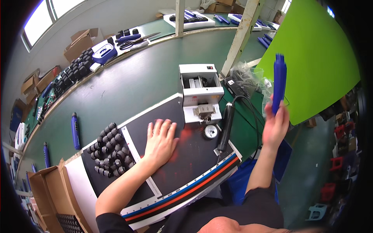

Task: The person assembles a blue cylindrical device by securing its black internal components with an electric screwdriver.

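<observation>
My left hand [160,141] lies flat on the dark work mat [142,186], fingers apart, holding nothing. Out to the right, my right hand [276,122] is raised and grips the lower end of a blue cylindrical handle [279,77], which stands nearly upright. The handle's exact kind does not show. Between my hands sits a white bench machine [200,89] with an open top and a metal block at its front. A black electric screwdriver [226,130] with a cable lies beside it. Close by is a small round white-faced piece [211,132].
Rows of black ring-like parts [112,149] lie left of my left hand. Two blue handles [75,130] stand farther left. A cardboard box [58,190] holds more black parts. A post [243,35], plastic bags [248,75] and a green panel [311,58] border the right side.
</observation>
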Action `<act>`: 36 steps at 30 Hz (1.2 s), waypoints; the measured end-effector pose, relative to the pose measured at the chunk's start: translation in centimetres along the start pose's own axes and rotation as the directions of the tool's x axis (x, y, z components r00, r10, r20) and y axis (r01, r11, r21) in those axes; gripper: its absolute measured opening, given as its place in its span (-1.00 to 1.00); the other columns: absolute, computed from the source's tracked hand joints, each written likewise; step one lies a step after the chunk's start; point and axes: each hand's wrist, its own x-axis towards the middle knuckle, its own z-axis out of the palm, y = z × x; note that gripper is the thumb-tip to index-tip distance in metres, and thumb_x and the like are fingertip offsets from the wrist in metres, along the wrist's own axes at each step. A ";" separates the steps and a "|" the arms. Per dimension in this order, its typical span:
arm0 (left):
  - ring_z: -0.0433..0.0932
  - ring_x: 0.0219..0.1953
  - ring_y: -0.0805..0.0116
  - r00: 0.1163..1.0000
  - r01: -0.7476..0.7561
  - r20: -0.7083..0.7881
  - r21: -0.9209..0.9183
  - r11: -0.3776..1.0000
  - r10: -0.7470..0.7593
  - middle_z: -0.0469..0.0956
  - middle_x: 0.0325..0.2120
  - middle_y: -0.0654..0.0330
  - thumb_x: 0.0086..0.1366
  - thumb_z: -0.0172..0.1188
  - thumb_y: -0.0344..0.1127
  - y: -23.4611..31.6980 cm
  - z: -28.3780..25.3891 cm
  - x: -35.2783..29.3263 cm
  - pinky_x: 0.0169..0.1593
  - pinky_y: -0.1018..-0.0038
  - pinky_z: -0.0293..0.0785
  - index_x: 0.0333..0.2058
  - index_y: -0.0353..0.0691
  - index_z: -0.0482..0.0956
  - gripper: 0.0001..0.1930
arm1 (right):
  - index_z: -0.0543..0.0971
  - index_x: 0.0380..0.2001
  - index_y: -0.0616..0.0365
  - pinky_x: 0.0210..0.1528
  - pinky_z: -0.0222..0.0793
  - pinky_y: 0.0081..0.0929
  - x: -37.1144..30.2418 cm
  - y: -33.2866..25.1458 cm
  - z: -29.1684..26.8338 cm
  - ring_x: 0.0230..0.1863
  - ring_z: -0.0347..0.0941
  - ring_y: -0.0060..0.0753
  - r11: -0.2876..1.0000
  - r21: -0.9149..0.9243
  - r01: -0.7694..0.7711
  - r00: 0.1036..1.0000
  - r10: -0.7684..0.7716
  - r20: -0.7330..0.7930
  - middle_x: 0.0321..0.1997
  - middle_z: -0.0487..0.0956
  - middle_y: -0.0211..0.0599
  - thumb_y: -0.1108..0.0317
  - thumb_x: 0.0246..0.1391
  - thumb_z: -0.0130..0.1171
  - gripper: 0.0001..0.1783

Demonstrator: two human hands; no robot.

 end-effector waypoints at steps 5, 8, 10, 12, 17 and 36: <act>0.43 0.17 -0.03 0.992 -0.119 -0.083 -0.870 0.479 0.097 0.44 0.05 -0.08 0.40 0.22 -0.12 8.1 -4.7 -2.2 0.30 0.14 0.28 0.30 -0.29 0.26 -0.39 | 0.60 -0.13 0.18 0.17 0.48 -0.14 -15.6 -3.4 3.6 0.14 0.53 -0.01 0.948 -0.048 -0.313 0.764 0.282 0.580 0.19 0.50 0.15 0.49 0.25 0.20 -0.86; 0.48 0.05 0.29 0.977 0.210 0.203 -0.971 0.117 -0.067 0.45 -0.02 0.04 0.43 0.17 -0.32 8.8 -4.7 -3.1 0.13 0.32 0.43 0.21 -0.32 0.27 -0.54 | 0.64 -0.06 0.23 0.21 0.43 -0.24 -13.5 -3.5 4.7 0.18 0.53 -0.05 0.972 -0.233 -0.012 0.581 0.196 0.790 0.13 0.58 0.02 0.60 0.12 0.27 -0.71; 0.53 -0.04 0.16 0.981 0.192 0.167 -0.791 0.581 -0.096 0.46 -0.11 -0.01 0.40 0.21 -0.27 6.8 -6.2 -2.5 0.06 0.32 0.46 0.17 -0.32 0.32 -0.53 | 0.63 -0.09 0.19 -0.11 0.58 -0.39 -11.1 -3.5 6.0 -0.11 0.61 -0.21 0.900 -0.434 0.037 0.727 0.273 0.630 -0.03 0.62 -0.11 0.61 0.10 0.24 -0.72; 0.48 -0.09 -0.06 0.995 0.081 0.094 -0.525 0.847 -0.037 0.45 -0.16 -0.06 0.31 0.29 -0.19 4.5 -5.7 -2.4 0.05 0.21 0.44 0.15 -0.33 0.41 -0.48 | 0.54 0.05 0.17 -0.31 0.53 -0.41 -8.2 -1.1 5.0 -0.31 0.57 -0.28 0.669 -0.719 0.187 0.894 0.187 0.407 -0.25 0.54 -0.16 0.41 0.21 0.26 -0.66; 0.44 -0.07 0.01 0.997 0.019 0.072 -0.236 0.971 -0.002 0.45 -0.16 -0.01 0.24 0.35 -0.15 2.4 -3.4 -3.0 0.02 0.22 0.41 0.12 -0.29 0.51 -0.47 | 0.15 0.42 0.22 -0.20 0.52 -0.17 -4.6 5.5 1.8 -0.27 0.56 -0.02 0.143 -0.986 0.085 0.867 0.477 0.143 -0.20 0.57 -0.02 0.06 0.29 0.21 -0.19; 0.50 -0.15 0.12 0.993 -0.048 -0.115 -0.220 0.974 0.023 0.49 -0.19 0.09 0.18 0.41 -0.13 1.9 -1.6 -2.9 -0.05 0.28 0.47 0.11 -0.25 0.55 -0.45 | 0.23 0.23 0.26 -0.44 0.55 -0.47 2.0 -3.6 12.1 -0.44 0.59 -0.33 0.947 0.314 0.067 0.954 -0.154 0.259 -0.07 0.57 0.06 -0.02 0.29 0.21 -0.29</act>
